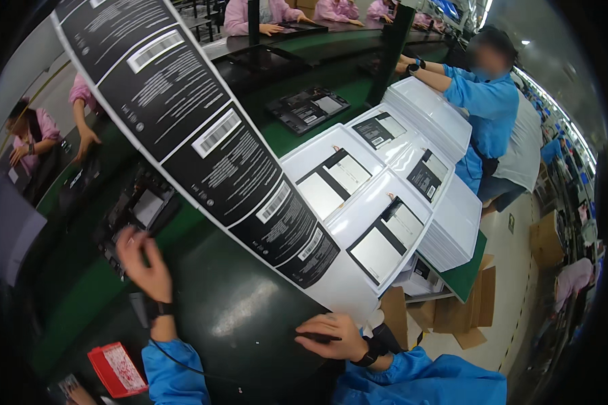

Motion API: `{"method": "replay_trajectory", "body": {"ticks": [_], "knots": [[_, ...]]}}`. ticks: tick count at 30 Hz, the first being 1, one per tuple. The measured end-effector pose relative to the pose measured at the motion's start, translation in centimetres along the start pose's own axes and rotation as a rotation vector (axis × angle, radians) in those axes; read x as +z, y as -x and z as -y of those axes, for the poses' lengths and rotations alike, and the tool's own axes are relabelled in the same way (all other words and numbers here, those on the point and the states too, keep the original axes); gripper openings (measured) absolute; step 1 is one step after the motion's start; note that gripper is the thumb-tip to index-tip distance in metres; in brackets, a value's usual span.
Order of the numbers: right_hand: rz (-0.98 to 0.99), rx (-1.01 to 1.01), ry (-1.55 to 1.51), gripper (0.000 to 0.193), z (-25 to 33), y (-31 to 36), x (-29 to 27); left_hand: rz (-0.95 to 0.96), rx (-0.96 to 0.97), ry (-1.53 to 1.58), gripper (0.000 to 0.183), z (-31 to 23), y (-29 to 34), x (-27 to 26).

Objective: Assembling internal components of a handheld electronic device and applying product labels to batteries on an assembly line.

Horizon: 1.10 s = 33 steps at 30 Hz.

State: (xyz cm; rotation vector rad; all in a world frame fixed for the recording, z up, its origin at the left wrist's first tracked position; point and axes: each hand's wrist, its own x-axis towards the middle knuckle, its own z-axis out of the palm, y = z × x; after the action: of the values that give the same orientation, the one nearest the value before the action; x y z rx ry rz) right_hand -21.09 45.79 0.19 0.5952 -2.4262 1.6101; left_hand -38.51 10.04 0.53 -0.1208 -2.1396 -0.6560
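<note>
My left hand (pixel 144 266) is at the near edge of a black open device chassis (pixel 142 206), with a silver-grey rectangle inside it. The thumb and fingers are apart and slightly blurred; no object shows between them. Lower right, my right hand (pixel 338 335) rests over the dark green bench (pixel 250 337), its fingers curled on a small slim black object (pixel 319 337). Both wrists wear dark bands. A long strip of black printed labels (pixel 216 145) slants from the upper left down to the white trays. Flat black-and-silver battery packs (pixel 375 256) lie in a white tray (pixel 355 236).
More stacked white trays (pixel 449 233) stand at the right, cardboard boxes (pixel 463 304) below. A red box (pixel 117 370) sits at lower left. Another open chassis (pixel 309 108) lies farther along the bench. A person in blue (pixel 486 101) works behind the trays; several people in pink sit across.
</note>
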Motion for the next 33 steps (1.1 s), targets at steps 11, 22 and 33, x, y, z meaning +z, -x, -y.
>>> {"method": "replay_trajectory", "body": {"ticks": [11,22,33], "knots": [[-0.003,-0.005,0.083,0.025,1.0,-0.4,0.4,0.628,0.059,0.430,0.027,-7.2,-4.7,22.1],[-0.001,-0.003,0.195,0.027,0.2,-0.5,-0.1,0.483,0.231,0.345,0.045,-9.9,-7.9,34.8],[-0.123,-0.042,0.223,0.025,1.9,-2.5,0.2,0.506,0.239,0.369,0.024,-10.0,-9.4,38.3]]}}
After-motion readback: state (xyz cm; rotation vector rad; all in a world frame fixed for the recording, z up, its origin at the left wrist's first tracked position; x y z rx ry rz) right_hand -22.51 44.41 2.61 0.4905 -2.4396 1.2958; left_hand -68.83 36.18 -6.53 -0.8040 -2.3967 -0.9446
